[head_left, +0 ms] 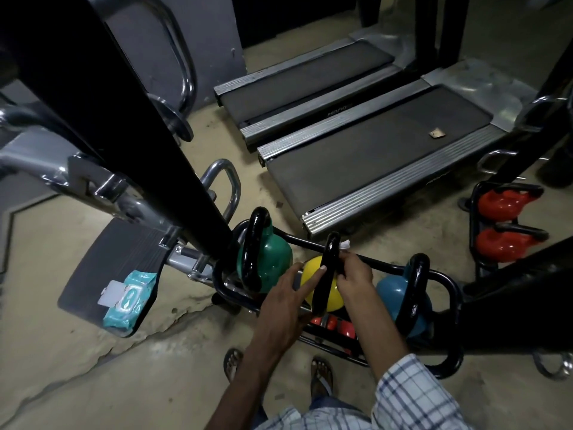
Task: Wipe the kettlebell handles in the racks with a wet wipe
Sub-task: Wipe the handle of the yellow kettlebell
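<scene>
While the wipe is on the metal: right hand (353,274) is curled round the yellow bell (311,274) handle (329,259), with the wipe (344,244) trapped under the fingers and a white corner poking out at 12 o'clock.
Left hand (286,297): fingers straight, holding nothing; one fingertip touches the handle's side, probably steadying it.
Handle axis: loop is edge-on and runs 12 to 6 o'clock. Right hand is on the upper half, so I'd judge the stroke goes down toward 6.
Neighbours: green bell (274,256) at 10 o'clock of yellow, blue bell (392,293) at 4 o'clock. Blue is nearer the wiping hand.
Rack (448,283): top tier holds green, yellow and blue; red bells (328,322) are on the tier below.
Second rack (474,212): at 2 o'clock, well apart, with two red bells.
Pack (130,297): at 9 o'clock, flap open.
</scene>
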Motion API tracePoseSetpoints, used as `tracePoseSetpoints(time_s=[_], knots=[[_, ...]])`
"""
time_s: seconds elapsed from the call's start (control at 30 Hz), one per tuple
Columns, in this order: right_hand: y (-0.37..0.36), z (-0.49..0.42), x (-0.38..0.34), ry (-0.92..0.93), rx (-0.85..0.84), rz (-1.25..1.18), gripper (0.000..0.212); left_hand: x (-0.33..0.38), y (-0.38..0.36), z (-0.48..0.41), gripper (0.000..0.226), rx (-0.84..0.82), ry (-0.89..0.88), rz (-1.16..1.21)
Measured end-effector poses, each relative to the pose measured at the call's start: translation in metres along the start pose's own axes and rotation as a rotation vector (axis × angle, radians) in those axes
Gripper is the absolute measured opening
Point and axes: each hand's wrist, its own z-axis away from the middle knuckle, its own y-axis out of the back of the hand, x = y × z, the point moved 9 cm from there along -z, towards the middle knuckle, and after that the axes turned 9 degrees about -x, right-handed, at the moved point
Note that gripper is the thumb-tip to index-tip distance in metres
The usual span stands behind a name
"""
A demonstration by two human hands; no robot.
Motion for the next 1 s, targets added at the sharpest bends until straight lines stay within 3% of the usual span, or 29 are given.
tracePoseSetpoints(time_s=[0.13,0.27,0.33,0.47,0.53,0.6,0.7,0.77,0.87,1.0], knots=[[0.007,0.010,-0.024,0.341,0.159,0.168,0.004,0.002,0.002,0.002,0.108,-0.003,0.016,-0.032],[-0.011,0.013,-0.054,0.566,0.046,0.426,0.004,0.004,0.003,0.002,0.107,0.012,0.000,-0.015],[-0.012,-0.003,-0.057,0.497,0.011,0.531,0.005,0.004,0.004,0.001,0.107,-0.002,0.007,0.007],[-0.017,-0.022,-0.055,0.219,-0.120,0.424,0.025,0.005,0.005,0.002,0.104,0.014,-0.008,0.018],[-0.027,-0.011,-0.077,0.325,-0.158,0.625,0.016,0.005,0.004,0.002,0.107,0.008,0.002,0.013],[-0.060,0.014,-0.093,0.534,-0.319,0.941,0.006,0.004,0.002,0.002,0.108,0.004,0.009,0.018],[-0.110,0.028,-0.083,0.723,-0.397,1.631,0.005,0.002,0.002,0.002,0.106,0.006,0.004,0.025],[-0.127,0.011,-0.080,0.645,-0.346,1.901,0.019,0.003,0.003,0.002,0.106,0.012,-0.011,0.026],[-0.140,-0.007,-0.089,0.533,-0.272,2.042,0.034,0.004,0.005,0.004,0.109,0.029,-0.009,0.030],[-0.147,0.006,-0.074,0.431,-0.382,2.260,0.027,0.003,0.003,0.005,0.105,0.031,0.002,0.026]])
